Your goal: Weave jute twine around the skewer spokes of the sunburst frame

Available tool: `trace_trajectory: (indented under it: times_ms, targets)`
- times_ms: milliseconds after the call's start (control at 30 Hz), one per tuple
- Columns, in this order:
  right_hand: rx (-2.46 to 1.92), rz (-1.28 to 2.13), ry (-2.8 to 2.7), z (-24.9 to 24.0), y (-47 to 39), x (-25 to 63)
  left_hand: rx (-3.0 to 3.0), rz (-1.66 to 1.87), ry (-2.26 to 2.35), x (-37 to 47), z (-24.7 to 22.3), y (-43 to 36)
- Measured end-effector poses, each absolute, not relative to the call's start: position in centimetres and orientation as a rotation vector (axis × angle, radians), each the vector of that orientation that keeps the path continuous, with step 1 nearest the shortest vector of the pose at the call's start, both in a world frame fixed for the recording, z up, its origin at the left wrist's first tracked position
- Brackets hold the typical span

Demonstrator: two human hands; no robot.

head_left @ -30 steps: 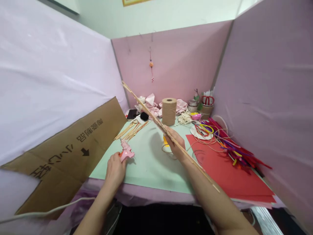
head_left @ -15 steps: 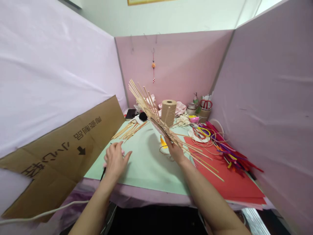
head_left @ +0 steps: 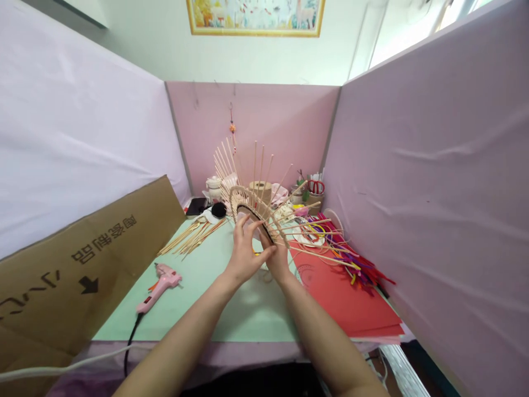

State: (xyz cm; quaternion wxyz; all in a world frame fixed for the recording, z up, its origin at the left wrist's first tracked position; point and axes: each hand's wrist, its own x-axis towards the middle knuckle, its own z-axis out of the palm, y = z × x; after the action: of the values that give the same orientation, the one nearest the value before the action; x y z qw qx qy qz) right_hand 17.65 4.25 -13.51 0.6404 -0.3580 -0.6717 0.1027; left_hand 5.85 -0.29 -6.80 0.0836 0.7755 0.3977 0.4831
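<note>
Both hands are on a round stick frame (head_left: 248, 193), a disc with a dark rim, a twine-coloured ring around it and thin wooden sticks fanning outward. It is held tilted above the table. My left hand (head_left: 243, 256) has its fingers on the near face of the disc, with the thumb stretched toward my other hand. My right hand (head_left: 276, 259) grips the lower edge, its fingers partly hidden behind the disc. Left of my hands, a pink hot glue gun (head_left: 159, 288) lies on the green mat (head_left: 198, 314), its black cord running off the front edge.
Loose thin sticks (head_left: 194, 237) lie at the left. A cardboard sheet (head_left: 111, 248) leans along that side. Behind the frame stands a twine spool (head_left: 261, 190). Red paper (head_left: 334, 298) and colourful pipe cleaners (head_left: 351, 253) lie to the right. Red-handled scissors (head_left: 316, 187) stand in a holder.
My left hand has left the glue gun on the mat and moved right onto the stick frame. The frame has turned, showing its ring and fanned sticks. The view has tilted up.
</note>
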Motion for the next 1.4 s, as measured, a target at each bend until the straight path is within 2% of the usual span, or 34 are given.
trace_trajectory:
  times_ms: [233,700,933,1233,1400]
  targets:
    - [-0.797,0.399,-1.394,-13.1,3.8,17.8,2.323,1.613,1.155,6.9,-5.4,0.5]
    - [-0.815,0.415,-1.356,-11.7,3.5,18.3,2.364,1.508,1.112,7.4,-3.9,2.7]
    - [-0.867,0.637,-1.486,-11.9,2.8,19.2,2.324,1.493,1.043,7.2,-4.5,2.9]
    - [-0.979,0.964,-1.504,-9.8,-1.4,23.4,2.344,1.538,1.036,6.8,-4.4,2.6]
    - [-1.011,0.877,-1.430,-8.2,-5.0,26.3,2.331,1.570,1.037,6.7,-4.5,2.7]
